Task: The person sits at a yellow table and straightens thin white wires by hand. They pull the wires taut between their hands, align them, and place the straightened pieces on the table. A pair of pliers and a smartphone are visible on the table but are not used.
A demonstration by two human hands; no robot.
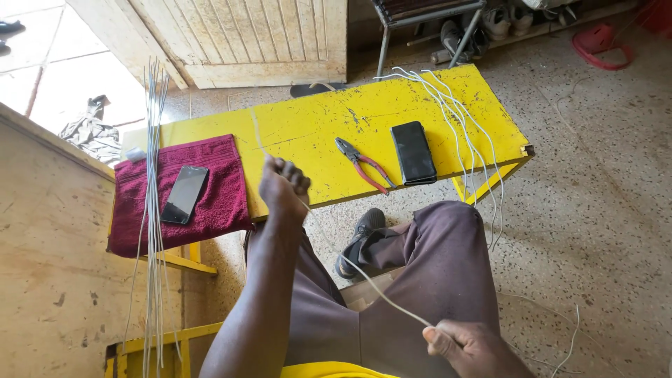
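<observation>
My left hand (283, 187) is raised over the near edge of the yellow table (315, 126), closed around a thin white wire (364, 276). The wire runs taut from that fist down and right to my right hand (469, 346), which pinches its other end above my lap. Beyond the left fist the wire's free end (256, 133) rises over the tabletop. Red-handled pliers (364, 166) lie on the table just right of the left hand, next to a black phone (413, 152).
A maroon towel (210, 203) with a second phone (184, 194) covers the table's left end. A bundle of straight wires (152, 210) stands at the left; several bent wires (462, 133) hang over the right end. A wooden panel (49, 252) stands left.
</observation>
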